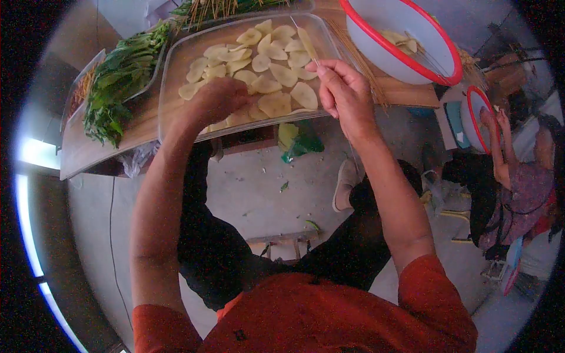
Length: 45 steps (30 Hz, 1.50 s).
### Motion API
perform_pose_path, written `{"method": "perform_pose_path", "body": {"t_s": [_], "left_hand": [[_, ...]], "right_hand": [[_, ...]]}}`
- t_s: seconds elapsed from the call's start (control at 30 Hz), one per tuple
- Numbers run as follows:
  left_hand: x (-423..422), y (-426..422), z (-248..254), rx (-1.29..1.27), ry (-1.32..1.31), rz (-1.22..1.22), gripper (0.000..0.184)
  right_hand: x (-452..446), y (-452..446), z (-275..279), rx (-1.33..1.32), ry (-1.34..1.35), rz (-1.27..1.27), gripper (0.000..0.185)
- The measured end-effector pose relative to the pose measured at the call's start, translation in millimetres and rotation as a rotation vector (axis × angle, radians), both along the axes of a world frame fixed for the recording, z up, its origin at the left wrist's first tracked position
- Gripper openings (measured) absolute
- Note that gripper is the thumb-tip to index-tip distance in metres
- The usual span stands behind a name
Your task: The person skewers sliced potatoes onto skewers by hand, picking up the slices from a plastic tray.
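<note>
A clear shallow tray on the wooden table holds many thin, pale yellow slices. My left hand is over the tray's left front part, fingers bent down at the slices; what they hold, if anything, is hidden. My right hand is closed on a thin skewer over the tray's right edge. The skewer points up and away, with a pale yellow slice threaded on it just above my fingers.
Leafy greens lie in a tray at the left. A red-rimmed white basin with slices and skewers stands at the right back. Loose skewers lie beside the tray. A co-worker sits at the far right by another red-rimmed basin.
</note>
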<state>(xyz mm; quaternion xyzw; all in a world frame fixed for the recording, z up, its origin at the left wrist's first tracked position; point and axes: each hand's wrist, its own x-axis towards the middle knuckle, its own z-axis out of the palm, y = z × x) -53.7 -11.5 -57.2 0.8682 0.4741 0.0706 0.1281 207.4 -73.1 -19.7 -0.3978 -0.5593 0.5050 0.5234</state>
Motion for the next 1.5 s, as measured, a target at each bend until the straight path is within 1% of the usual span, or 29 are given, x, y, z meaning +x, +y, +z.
{"method": "perform_pose_path", "body": {"t_s": [0.07,0.1,0.17,0.2,0.27,0.3,0.37,0.4,0.47,0.5,0.57,0.6,0.67,0.7,0.73,0.8,0.83,0.9,0.93,1.0,1.07,1.13,1.2,1.23,1.3,1.43,1.5], "left_hand": [[0,-5,9,-0.167,-0.103,0.049,0.025],[3,-8,13,-0.167,-0.103,0.049,0.025],[10,-12,19,-0.176,0.009,0.092,0.026],[11,-12,17,-0.177,0.009,0.091,0.026],[13,-12,11,-0.087,0.044,0.033,0.028],[17,-15,13,-0.087,0.043,0.035,0.028],[24,-20,18,-0.096,-0.115,0.051,0.028],[24,-18,17,-0.096,-0.115,0.051,0.028],[25,-10,12,-0.121,-0.208,0.039,0.027],[26,-10,14,-0.121,-0.208,0.037,0.027],[26,-8,19,-0.083,-0.336,0.073,0.022],[25,-6,19,-0.082,-0.336,0.072,0.022],[21,2,23,-0.226,-0.777,0.141,0.017],[14,3,32,-0.382,-0.830,0.159,0.024],[13,2,37,-0.374,-0.828,0.155,0.024],[14,-3,44,-0.566,-1.240,0.302,0.024],[14,-3,45,-0.560,-1.238,0.297,0.024],[12,0,42,-0.621,-1.434,0.285,0.021],[10,2,41,-0.617,-1.434,0.280,0.021],[5,6,37,-0.809,-1.610,0.021,0.018],[5,13,30,-0.797,-1.629,0.018,0.019],[5,14,30,-0.785,-1.650,0.019,0.019],[6,12,32,-0.821,-1.696,-0.066,0.019],[8,9,34,-0.820,-1.696,-0.066,0.019],[12,5,38,-0.748,-1.683,0.022,0.021],[12,7,38,-0.778,-1.704,0.076,0.021],[14,2,42,-0.759,-1.701,0.154,0.019]], "right_hand": [[-2,-2,1,-0.010,0.009,-0.003,0.025],[-3,-3,2,-0.019,0.019,-0.007,0.026],[-4,-4,4,-0.022,0.015,-0.009,0.026],[-4,-4,5,-0.026,0.010,-0.011,0.026],[-2,-2,2,-0.015,0.005,-0.010,0.025],[-2,-1,2,-0.004,-0.001,-0.009,0.024],[-2,-2,2,-0.009,0.009,-0.001,0.024],[-2,-2,2,-0.015,0.018,0.005,0.024],[-1,-2,2,-0.004,0.005,0.006,0.024],[-1,-2,2,0.007,-0.008,0.008,0.025],[-2,-3,3,-0.005,-0.009,0.005,0.025],[-2,-3,4,-0.016,-0.010,0.003,0.025],[-3,-6,8,-0.040,-0.006,-0.005,0.024],[-3,-8,9,-0.067,-0.004,-0.012,0.023],[-3,-9,11,-0.058,-0.002,-0.013,0.023],[-4,-12,13,-0.010,-0.070,0.032,0.020],[-4,-12,11,-0.005,-0.077,0.053,0.019],[-6,-14,8,0.036,-0.114,0.071,0.019],[-7,-14,5,0.071,-0.154,0.091,0.019],[-10,-11,-6,0.110,-0.144,0.082,0.017],[-11,-10,-11,0.195,-0.267,0.080,0.016],[-12,-12,-9,0.211,-0.300,0.072,0.016],[-12,-13,-7,0.227,-0.332,0.064,0.015],[-12,-13,-6,0.218,-0.338,0.068,0.015],[-11,-13,-5,0.209,-0.345,0.072,0.014],[-12,-13,-6,0.231,-0.327,0.068,0.014],[-12,-14,-6,0.248,-0.329,0.063,0.014]]}}
